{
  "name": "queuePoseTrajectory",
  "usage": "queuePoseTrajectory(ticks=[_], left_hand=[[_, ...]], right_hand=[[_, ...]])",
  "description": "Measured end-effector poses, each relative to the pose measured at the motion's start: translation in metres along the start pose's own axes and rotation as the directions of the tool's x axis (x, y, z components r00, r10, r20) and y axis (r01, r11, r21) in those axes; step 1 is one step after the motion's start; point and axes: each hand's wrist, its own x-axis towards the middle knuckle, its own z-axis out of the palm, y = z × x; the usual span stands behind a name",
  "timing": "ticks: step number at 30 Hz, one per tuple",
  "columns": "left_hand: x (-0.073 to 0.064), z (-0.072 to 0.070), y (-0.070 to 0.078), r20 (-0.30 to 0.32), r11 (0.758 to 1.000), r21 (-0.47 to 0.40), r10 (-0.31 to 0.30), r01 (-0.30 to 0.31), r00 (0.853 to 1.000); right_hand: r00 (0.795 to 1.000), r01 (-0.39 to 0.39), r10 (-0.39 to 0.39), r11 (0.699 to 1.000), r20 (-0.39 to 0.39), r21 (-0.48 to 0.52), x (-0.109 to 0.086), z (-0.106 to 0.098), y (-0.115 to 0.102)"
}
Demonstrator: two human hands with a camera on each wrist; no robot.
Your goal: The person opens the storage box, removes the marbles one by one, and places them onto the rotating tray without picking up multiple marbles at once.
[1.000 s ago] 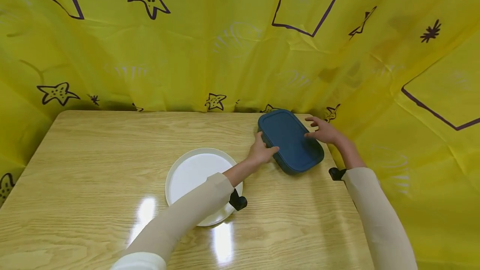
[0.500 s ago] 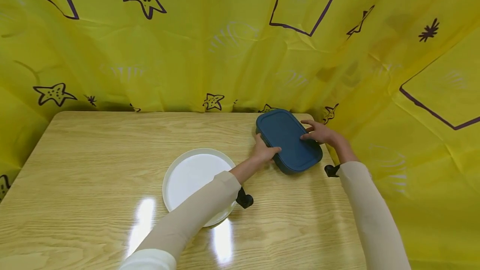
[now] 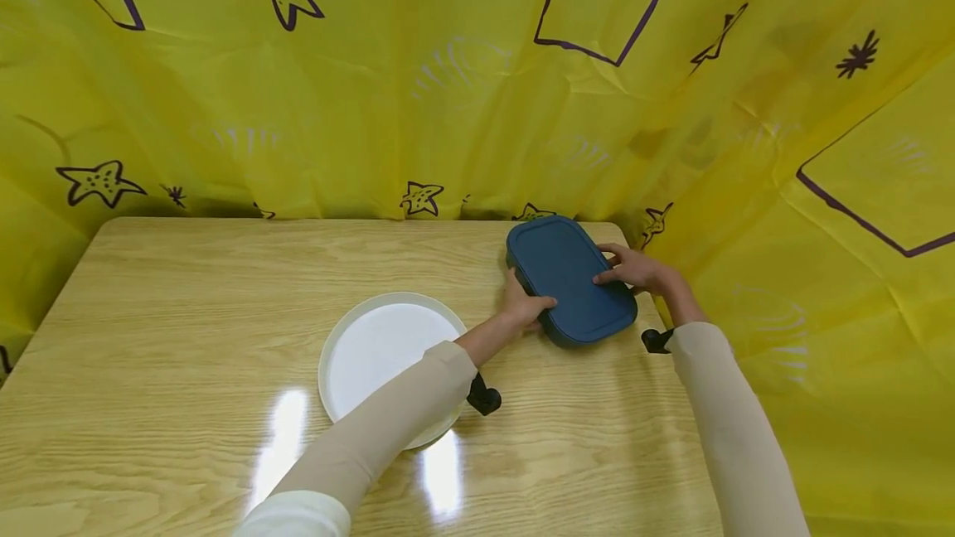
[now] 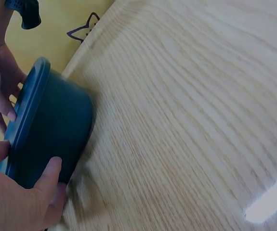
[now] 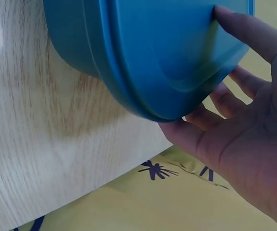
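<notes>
A dark blue lidded food container [image 3: 570, 276] with rounded corners is at the back right of the table. My left hand [image 3: 521, 305] grips its left long side, thumb over the lid's edge and fingers along the wall, as the left wrist view shows. On the opposite side, my right hand [image 3: 636, 269] holds the container, its thumb on the lid and its fingers round the edge. In the right wrist view, those fingers [image 5: 186, 137] are partly hidden behind the rim. The lid lies on the container.
A round white plate [image 3: 373, 346] with a raised rim lies on the wooden table [image 3: 186, 297], partly under my left forearm. A yellow curtain [image 3: 358, 106] with dark drawings hangs behind the table and on the right.
My right hand has come in from the right onto the container's side and lid. The left hand keeps its hold. The container looks nearly unmoved, while the view has shifted slightly.
</notes>
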Motion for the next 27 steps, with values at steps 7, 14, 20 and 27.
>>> queuePoseTrajectory(ticks=[7,14,20,27], left_hand=[[0.004,-0.004,0.003,0.013,0.998,-0.047,-0.038,0.038,0.999],[0.005,-0.007,0.01,0.047,0.983,-0.14,-0.109,0.114,0.993],[0.007,-0.012,0.013,0.082,0.985,-0.105,-0.13,0.138,0.988],[0.007,-0.02,0.015,0.121,0.984,-0.078,-0.15,0.16,0.981]], right_hand=[[0.997,-0.051,0.042,0.99,0.071,0.13,0.001,0.002,0.0],[0.988,-0.097,0.071,0.976,0.138,0.194,0.003,0.002,0.004],[0.981,-0.125,0.088,0.966,0.171,0.224,0.004,0.003,0.009],[0.98,-0.124,0.074,0.952,0.182,0.279,0.0,0.009,0.01]])
